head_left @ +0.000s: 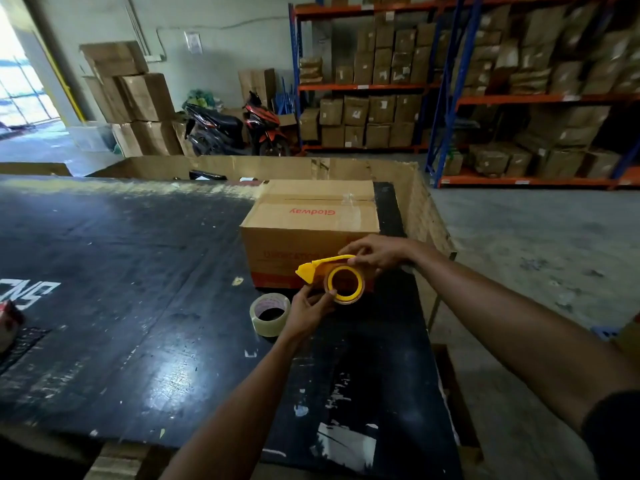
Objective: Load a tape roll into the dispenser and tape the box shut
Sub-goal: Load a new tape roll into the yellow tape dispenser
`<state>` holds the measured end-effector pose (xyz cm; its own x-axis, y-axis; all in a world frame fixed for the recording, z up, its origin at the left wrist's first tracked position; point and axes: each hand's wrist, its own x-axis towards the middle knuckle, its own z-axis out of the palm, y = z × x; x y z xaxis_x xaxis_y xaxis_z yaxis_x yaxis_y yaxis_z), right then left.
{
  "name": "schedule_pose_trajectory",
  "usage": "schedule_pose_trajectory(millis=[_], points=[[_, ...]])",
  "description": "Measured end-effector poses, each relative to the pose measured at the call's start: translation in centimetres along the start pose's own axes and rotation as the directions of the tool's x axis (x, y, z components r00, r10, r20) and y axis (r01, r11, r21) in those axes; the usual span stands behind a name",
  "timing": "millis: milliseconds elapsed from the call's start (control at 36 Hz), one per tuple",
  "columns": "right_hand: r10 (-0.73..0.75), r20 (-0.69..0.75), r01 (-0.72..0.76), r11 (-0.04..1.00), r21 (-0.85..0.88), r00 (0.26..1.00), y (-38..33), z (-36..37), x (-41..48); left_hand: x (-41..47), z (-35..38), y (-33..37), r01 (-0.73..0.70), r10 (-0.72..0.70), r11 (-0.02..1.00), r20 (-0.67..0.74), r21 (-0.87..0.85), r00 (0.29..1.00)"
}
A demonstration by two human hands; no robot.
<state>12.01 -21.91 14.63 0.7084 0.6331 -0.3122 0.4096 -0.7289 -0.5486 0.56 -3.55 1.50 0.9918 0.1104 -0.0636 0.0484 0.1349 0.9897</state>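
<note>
A yellow tape dispenser (313, 270) is held in the air just in front of the brown cardboard box (311, 216) that stands on the black table (138, 289). A tape roll (360, 292) sits on the dispenser's yellow hub. My right hand (375, 252) grips the dispenser's top edge from the right. My left hand (306, 315) pinches the lower left rim of that roll. A second roll of clear tape (270, 315) lies flat on the table just left of my left hand. The box flaps are folded down, with some clear tape across the seam.
A large open cardboard bin (415, 202) borders the table at the back and right. Beyond it stand stacked cartons (135, 98), a parked motorbike (235, 128) and blue-orange shelving (450, 88) full of boxes. Concrete floor lies to the right.
</note>
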Motion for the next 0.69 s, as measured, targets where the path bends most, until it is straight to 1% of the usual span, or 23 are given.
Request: schedule_pose_trajectory(millis=[139, 278, 333, 472, 583, 639, 694], points=[[-0.009, -0.030, 0.007, 0.999, -0.048, 1.000, -3.8, -5.4, -0.6, 0.7, -1.0, 1.7, -0.093, 0.091, 0.994, 0.047, 0.058, 0.995], [-0.016, -0.068, 0.011, 0.997, -0.076, 0.998, -7.5, -8.4, 0.1, 1.3, -1.4, 4.8, -0.169, 0.167, 0.984, 0.041, 0.055, 0.985], [-0.026, -0.088, 0.015, 0.993, -0.120, 0.996, -9.2, -9.0, 0.3, 1.8, -1.7, 5.7, -0.182, 0.181, 0.982, 0.019, 0.044, 0.983], [-0.047, -0.151, 0.018, 0.982, -0.187, 0.987, -12.5, -10.0, 0.3, 2.3, -2.8, 7.1, -0.207, 0.206, 0.975, -0.017, -0.081, 0.978], [-0.032, -0.184, -0.022, 0.959, -0.283, 0.982, -14.0, -10.7, 0.7, 2.7, -3.3, 8.0, -0.211, 0.211, 0.975, 0.001, -0.066, 0.977], [-0.004, -0.207, -0.060, 0.951, -0.302, 0.978, -14.6, -11.0, 0.7, 2.8, -3.4, 8.5, -0.207, 0.208, 0.976, 0.015, -0.070, 0.978], [0.011, -0.224, -0.082, 0.947, -0.309, 0.974, -15.1, -11.3, 0.4, 2.7, -3.4, 8.8, -0.188, 0.194, 0.978, 0.063, -0.095, 0.979]])
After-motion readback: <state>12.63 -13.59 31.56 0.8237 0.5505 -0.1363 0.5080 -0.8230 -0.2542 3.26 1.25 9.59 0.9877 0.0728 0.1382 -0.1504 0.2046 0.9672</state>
